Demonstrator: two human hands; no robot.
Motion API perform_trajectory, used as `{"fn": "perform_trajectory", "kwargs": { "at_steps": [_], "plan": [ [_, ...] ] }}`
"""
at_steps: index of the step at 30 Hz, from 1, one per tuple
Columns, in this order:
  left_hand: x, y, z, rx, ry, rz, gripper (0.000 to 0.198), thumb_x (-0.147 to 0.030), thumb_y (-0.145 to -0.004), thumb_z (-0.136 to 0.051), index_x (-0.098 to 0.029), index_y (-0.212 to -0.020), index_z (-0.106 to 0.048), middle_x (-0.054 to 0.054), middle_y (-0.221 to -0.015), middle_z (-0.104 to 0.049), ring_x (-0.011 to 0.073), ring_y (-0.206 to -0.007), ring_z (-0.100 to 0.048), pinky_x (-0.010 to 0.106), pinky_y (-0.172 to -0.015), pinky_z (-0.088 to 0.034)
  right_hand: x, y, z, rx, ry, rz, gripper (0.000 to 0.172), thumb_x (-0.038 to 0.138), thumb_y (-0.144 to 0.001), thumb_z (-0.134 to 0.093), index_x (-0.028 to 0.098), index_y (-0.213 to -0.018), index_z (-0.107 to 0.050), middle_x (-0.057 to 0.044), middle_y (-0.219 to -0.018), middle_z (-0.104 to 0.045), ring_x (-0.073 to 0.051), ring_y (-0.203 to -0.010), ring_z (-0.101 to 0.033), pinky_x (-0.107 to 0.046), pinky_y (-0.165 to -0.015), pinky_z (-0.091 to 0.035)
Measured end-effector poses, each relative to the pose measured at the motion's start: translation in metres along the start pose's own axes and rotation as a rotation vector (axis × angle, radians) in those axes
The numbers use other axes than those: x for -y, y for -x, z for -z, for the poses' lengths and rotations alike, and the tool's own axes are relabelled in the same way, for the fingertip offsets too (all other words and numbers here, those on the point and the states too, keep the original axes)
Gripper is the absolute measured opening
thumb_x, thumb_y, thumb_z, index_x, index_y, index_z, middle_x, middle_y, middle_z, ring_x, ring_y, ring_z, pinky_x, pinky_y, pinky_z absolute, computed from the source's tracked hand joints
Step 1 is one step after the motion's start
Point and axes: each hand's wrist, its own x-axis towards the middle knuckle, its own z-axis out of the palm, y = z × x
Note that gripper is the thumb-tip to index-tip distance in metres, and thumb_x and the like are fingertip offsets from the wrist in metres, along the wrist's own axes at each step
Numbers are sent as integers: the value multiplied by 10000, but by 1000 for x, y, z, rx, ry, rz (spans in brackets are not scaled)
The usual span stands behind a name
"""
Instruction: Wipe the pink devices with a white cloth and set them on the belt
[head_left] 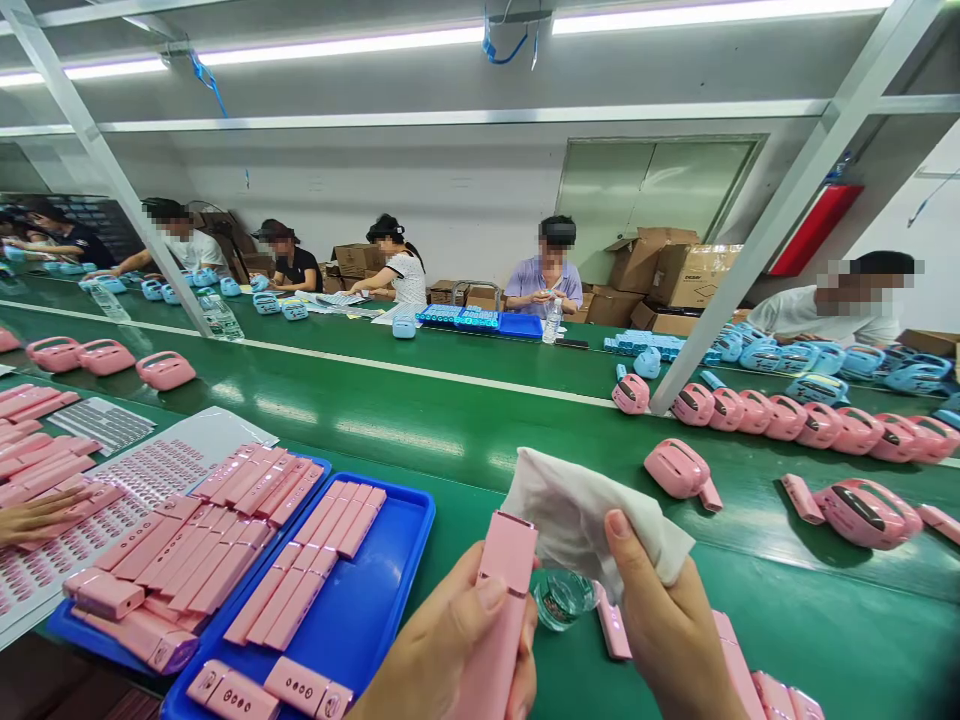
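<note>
My left hand is closed around a pink stick-shaped device, held upright with its smooth face toward me and a thin seam near the top. In my right hand a white cloth or wipe is pinched, thumb on its near face. The cloth hangs just right of the device's top; whether they touch I cannot tell. Behind the hands stands a small clear glass container. Another pink stick lies beside it, and several more are partly hidden by my right wrist.
A blue tray at left holds pink sticks in rows; another beside it is piled with them. Sticker sheets and a co-worker's hand are farther left. Pink handled units line the green belt. Co-workers sit opposite.
</note>
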Motion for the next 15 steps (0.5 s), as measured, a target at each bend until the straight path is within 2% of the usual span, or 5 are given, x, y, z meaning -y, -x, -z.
{"fn": "perform_trajectory", "kwargs": {
  "at_steps": [2,5,10,13,15],
  "plan": [
    [0,1,1,50,-37,-19,362,-519,-777,-617,-171,-807,-520,-36,-678,-543,50,-466,-516,192,-476,-352,0,1,1,-15,-33,-5,364,468,-844,-601,196,-1066,-696,-73,-992,-708,-224,-923,-669,-276,-770,-570],
    [2,4,5,120,-65,-61,287,-437,-832,-566,-180,-955,-529,-16,-646,-574,88,-515,-546,205,-489,-334,0,3,0,-36,-95,14,341,458,-827,-628,201,-1035,-710,-68,-955,-716,-218,-899,-677,-264,-763,-572],
    [7,1,14,123,98,22,614,-252,-697,-731,-270,-1239,-442,-12,-863,-602,100,-623,-610,197,-539,-389,-5,6,3,-71,-179,-43,334,425,-827,-641,189,-1057,-698,-75,-991,-711,-236,-905,-678,-291,-769,-584],
    [8,0,12,153,161,56,467,-352,-726,-717,-274,-1147,-529,-16,-833,-613,110,-606,-622,221,-566,-437,-8,9,7,-150,-134,-46,361,406,-867,-592,175,-1137,-659,-85,-1045,-698,-257,-930,-677,-306,-755,-595],
    [6,2,4,128,219,24,437,-518,-714,-691,-245,-1040,-592,-7,-836,-616,111,-644,-620,218,-592,-444,-8,13,7,-140,11,63,352,387,-892,-559,199,-1179,-637,-68,-1055,-699,-247,-951,-676,-269,-751,-592]
  ]
}}
